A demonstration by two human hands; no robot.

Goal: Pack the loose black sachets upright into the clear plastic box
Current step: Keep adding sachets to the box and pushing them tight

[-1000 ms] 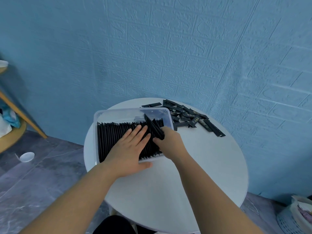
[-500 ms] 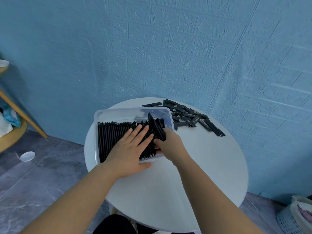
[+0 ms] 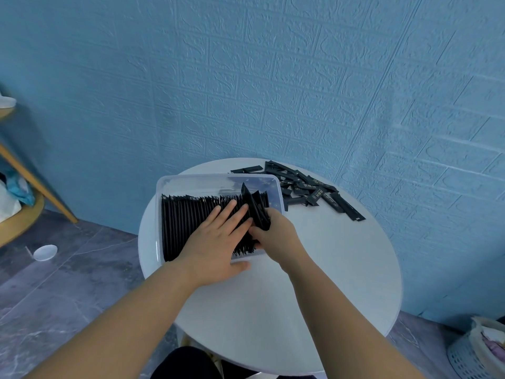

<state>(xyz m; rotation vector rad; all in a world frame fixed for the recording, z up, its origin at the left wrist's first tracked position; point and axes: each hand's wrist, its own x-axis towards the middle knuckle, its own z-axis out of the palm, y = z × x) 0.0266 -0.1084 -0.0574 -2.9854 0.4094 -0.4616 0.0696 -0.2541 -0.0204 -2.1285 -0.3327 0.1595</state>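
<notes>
Right fingers (image 3: pixel 259 232) pinching sachets (image 3: pixel 252 206) in box (image 3: pixel 175 181), left hand (image 3: pixel 216 242) pressing row (image 3: pixel 185 222)

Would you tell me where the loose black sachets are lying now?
In the head view, the loose sachets lie at the far side of the white table, just right of the clear box.

I see a round white table (image 3: pixel 314 283) under the fingers (image 3: pixel 229 217), and a blue brick-pattern wall (image 3: pixel 273 91) behind them. Far left of the fingers, a small white dish (image 3: pixel 45 252) lies on the grey floor (image 3: pixel 82 283), near a wooden shelf (image 3: pixel 24 214). Far to their lower right stands a white basket (image 3: pixel 475 354).
</notes>
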